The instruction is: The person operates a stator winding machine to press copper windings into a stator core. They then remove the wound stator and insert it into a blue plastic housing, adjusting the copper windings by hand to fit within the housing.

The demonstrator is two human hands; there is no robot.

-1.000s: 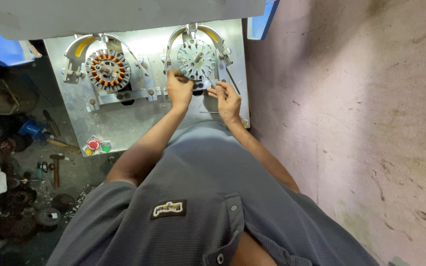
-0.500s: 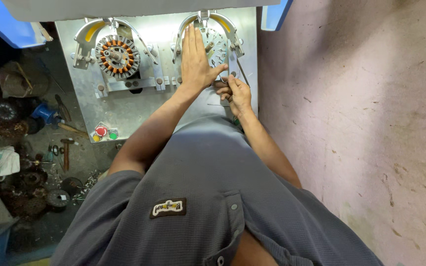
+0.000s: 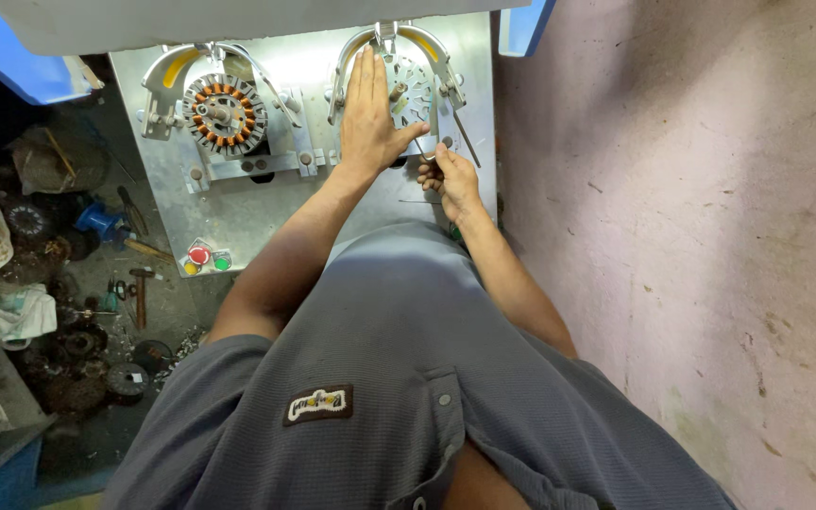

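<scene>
Nearest the metal plate's (image 3: 238, 212) lower edge, the right hand (image 3: 450, 179) pinches something thin (too small to identify). Farther up the plate, the left hand (image 3: 370, 118) lies flat, fingers extended, half hiding the bare stator (image 3: 415, 90). A copper-wound stator (image 3: 224, 113) sits beside it.

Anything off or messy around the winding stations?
The plate looks orderly: left hand flat on the bare stator, copper-wound stator seated alongside. Only oddity: parts and tools strewn over the floor at left.
</scene>
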